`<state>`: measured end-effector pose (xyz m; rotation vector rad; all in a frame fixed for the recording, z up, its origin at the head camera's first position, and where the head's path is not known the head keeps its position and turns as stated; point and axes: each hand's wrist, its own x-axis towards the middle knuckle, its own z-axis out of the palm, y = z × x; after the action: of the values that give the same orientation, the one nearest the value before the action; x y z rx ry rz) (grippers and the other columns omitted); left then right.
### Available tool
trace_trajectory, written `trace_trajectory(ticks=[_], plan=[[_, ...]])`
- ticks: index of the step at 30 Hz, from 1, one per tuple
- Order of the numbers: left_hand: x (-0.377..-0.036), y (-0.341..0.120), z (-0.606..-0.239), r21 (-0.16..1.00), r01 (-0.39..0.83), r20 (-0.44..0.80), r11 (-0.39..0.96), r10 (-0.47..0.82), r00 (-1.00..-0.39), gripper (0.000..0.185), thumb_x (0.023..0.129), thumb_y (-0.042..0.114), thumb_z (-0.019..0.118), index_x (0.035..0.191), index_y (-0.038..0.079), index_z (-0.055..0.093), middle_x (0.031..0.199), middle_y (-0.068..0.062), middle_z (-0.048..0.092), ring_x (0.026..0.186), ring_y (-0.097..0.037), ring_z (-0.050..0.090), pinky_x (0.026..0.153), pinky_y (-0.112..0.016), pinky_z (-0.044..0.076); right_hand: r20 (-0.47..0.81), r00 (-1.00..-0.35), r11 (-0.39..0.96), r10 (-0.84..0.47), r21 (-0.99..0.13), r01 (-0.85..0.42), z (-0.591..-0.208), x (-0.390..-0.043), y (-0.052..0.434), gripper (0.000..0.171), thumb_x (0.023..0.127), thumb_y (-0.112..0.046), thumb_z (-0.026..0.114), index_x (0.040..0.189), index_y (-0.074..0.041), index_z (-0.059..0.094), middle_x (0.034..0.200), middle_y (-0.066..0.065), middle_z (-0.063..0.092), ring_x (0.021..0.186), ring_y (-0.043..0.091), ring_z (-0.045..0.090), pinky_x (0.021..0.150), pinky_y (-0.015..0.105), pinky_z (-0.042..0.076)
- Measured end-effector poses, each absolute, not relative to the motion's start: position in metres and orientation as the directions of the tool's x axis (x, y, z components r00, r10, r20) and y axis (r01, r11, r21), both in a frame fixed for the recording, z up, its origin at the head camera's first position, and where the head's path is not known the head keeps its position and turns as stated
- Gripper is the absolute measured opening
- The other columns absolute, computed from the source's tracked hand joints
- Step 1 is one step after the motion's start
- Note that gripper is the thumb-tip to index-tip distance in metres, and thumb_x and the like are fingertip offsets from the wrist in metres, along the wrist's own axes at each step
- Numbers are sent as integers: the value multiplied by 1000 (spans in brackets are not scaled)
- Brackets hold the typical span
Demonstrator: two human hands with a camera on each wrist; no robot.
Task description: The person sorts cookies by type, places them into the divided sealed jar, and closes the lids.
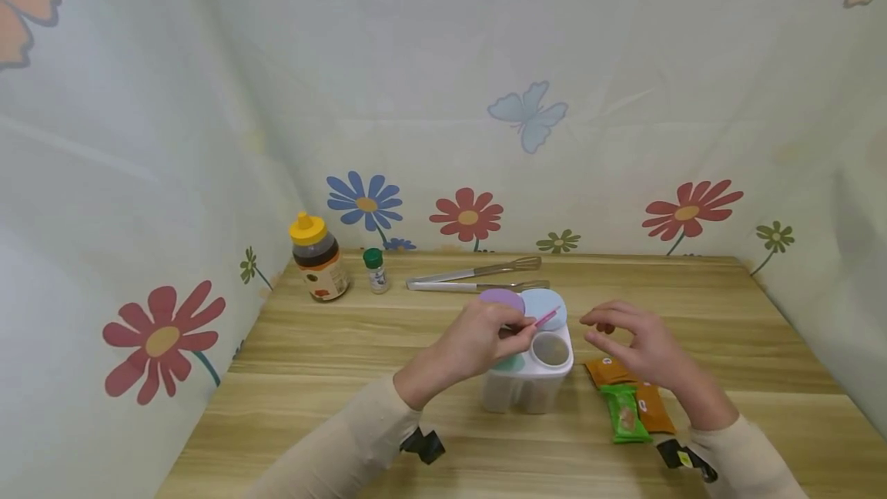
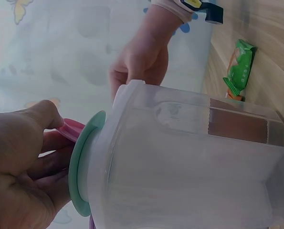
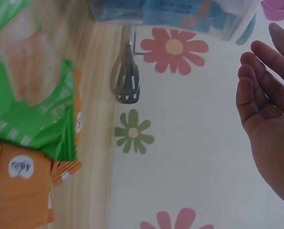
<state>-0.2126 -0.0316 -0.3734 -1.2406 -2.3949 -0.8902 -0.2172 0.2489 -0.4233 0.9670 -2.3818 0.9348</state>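
Observation:
My left hand [image 1: 471, 341] pinches a small pink lid [image 1: 547, 317] between thumb and fingers, above a clear plastic storage container [image 1: 527, 395] with a white top. Purple [image 1: 502, 299], light blue [image 1: 543, 305] and green [image 2: 87, 164] lids cover three of its compartments; the front right opening [image 1: 550, 349] is uncovered. Through the wall, the left wrist view shows something brown [image 2: 237, 121] low in the container. My right hand [image 1: 644, 341] hovers to the right of the container, fingers loosely bent and holding nothing.
Below my right hand lie a green snack packet [image 1: 627, 414] and orange packets [image 1: 654, 406]. Metal tongs [image 1: 478, 279] rest behind the container. At the back left stand a yellow-capped bottle [image 1: 320, 260] and a small green-capped jar [image 1: 376, 272]. A patterned curtain encloses the table.

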Motion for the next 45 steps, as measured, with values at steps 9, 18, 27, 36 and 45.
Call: trace_trajectory(ticks=[9, 18, 27, 36, 45], plan=[[-213, -32, -374, 390, 815, 519, 429, 629, -579, 14, 87, 13, 69, 73, 9, 69, 71, 2, 69, 61, 1, 52, 56, -4, 40, 498, -736, 616, -458, -420, -667, -439, -228, 262, 23, 82, -9, 77, 104, -16, 72, 100, -5, 70, 81, 4, 60, 70, 31, 56], [-213, -33, -375, 388, 812, 513, 436, 630, -583, 16, 88, 14, 68, 72, 11, 67, 67, 6, 64, 59, 2, 48, 53, -4, 35, 302, -841, 692, -448, -479, -540, -456, -233, 272, 22, 89, -20, 71, 110, -13, 71, 108, 3, 71, 91, 19, 65, 78, 43, 56], [-214, -32, -377, 396, 810, 518, 432, 624, -586, 14, 87, 13, 69, 73, 10, 69, 70, 4, 68, 61, 1, 51, 55, -5, 39, 225, -846, 708, -483, -469, -528, -469, -238, 278, 21, 88, -10, 71, 108, -7, 71, 106, 4, 72, 91, 22, 65, 79, 45, 56], [-213, -32, -373, 408, 806, 508, 430, 626, -591, 14, 88, 13, 68, 74, 10, 70, 71, 3, 69, 61, 1, 52, 56, -4, 41, 97, -815, 699, -571, -462, -545, -471, -241, 282, 25, 88, -8, 69, 113, -4, 69, 111, 8, 70, 98, 28, 66, 83, 47, 55], [-212, -32, -374, 408, 801, 499, 438, 628, -597, 17, 88, 13, 68, 71, 11, 67, 67, 5, 64, 59, 1, 47, 53, -5, 36, -32, -781, 705, -624, -455, -545, -475, -241, 284, 26, 88, -7, 67, 115, -8, 69, 114, 8, 69, 104, 29, 64, 88, 50, 52]])
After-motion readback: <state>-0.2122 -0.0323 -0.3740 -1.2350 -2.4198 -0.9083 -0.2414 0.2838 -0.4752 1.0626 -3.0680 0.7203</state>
